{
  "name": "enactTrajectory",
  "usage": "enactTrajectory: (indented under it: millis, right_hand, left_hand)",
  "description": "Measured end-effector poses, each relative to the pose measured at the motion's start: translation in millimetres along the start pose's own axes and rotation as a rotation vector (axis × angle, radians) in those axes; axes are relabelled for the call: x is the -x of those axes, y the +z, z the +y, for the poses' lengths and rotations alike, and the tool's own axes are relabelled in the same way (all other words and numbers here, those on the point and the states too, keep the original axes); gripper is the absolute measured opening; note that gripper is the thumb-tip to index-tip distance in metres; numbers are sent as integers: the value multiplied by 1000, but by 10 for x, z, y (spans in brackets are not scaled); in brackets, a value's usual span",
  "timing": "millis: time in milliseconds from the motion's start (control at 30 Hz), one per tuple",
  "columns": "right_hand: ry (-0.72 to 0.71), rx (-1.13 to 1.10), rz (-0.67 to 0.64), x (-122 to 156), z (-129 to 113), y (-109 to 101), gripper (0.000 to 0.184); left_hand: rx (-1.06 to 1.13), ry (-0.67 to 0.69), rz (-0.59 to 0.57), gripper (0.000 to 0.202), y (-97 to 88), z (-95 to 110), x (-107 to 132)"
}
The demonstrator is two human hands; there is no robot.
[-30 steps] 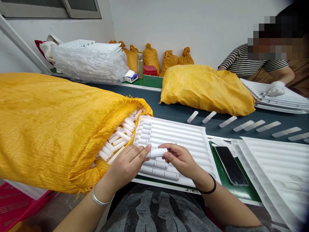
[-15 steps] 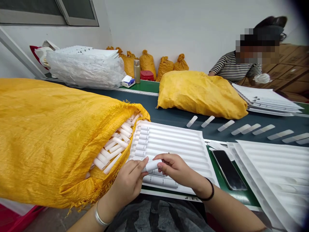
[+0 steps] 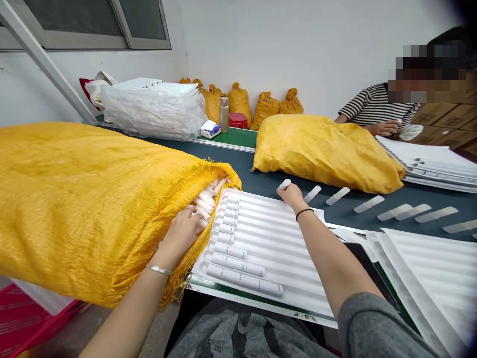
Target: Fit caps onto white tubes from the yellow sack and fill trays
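My left hand reaches into the mouth of a large yellow woven sack. Its fingers curl round the end of a white plastic tube among loose white tubes, partly hidden. Over the dark belt, my right hand is closed on a small whitish tube at the far edge of a white ribbed tray. Printed white tubes lie in the tray's grooves along its left side, in longer rows nearest me.
Several translucent-ended tubes lie spaced along the belt. Another yellow sack rests across it. Stacked trays and a partly covered phone are at the right. A co-worker in a striped top sits opposite.
My hands have parted from the tube they held together over the tray. The left has gone into the sack; the right has reached forward to the belt. The view has shifted slightly.
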State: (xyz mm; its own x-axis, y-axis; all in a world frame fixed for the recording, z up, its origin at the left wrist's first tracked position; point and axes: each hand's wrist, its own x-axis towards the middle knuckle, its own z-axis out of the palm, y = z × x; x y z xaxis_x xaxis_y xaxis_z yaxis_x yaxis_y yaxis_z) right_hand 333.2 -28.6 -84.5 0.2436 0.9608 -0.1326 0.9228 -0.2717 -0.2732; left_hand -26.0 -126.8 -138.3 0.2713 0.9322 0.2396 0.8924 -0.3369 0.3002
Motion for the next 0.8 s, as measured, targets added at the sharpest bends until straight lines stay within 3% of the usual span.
enactTrajectory:
  millis: [133, 233, 300, 400, 467, 533, 667, 800]
  right_hand:
    - [103, 22, -75, -109, 123, -64, 39]
    - [87, 43, -68, 163, 109, -101, 48]
    - [-24, 22, -94, 524, 57, -29, 40]
    - [-314, -60, -287, 1190, -32, 268, 26]
    - [-546, -77, -388, 1559, -67, 513, 27]
    - [-633, -71, -359, 1774, -80, 706, 32]
    - [-594, -84, -204, 1786, -118, 844, 39]
    - [-655, -38, -245, 1677, -209, 814, 20]
  left_hand:
    - [-12, -59, 41, 23, -31, 14, -45]
    - [99, -54, 97, 25, -128, 55, 7]
    - [290, -31, 166, 25, -199, 106, 57]
    - [568, 11, 229, 24, -279, 248, 114]
    - [638, 44, 221, 24, -309, 367, 132]
    - [632, 91, 200, 26, -319, 476, 141]
    - [631, 107, 118, 28, -287, 624, 165]
    - [646, 70, 86, 27, -258, 682, 206]
